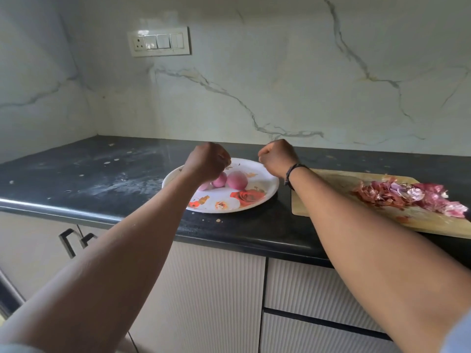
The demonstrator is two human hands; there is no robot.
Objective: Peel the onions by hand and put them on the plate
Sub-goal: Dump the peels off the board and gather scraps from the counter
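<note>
Both arms outstretched; left hand [207, 161] and right hand [277, 159] fisted.

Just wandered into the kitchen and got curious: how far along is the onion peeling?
It looks nearly finished. Three peeled onions sit on the flowered plate, and a heap of skins lies on the cutting board. The left hand and right hand hover above the plate with fingers curled; what they hold, if anything, is unclear. I see no unpeeled onions, so probably only clearing the skins remains.
</note>
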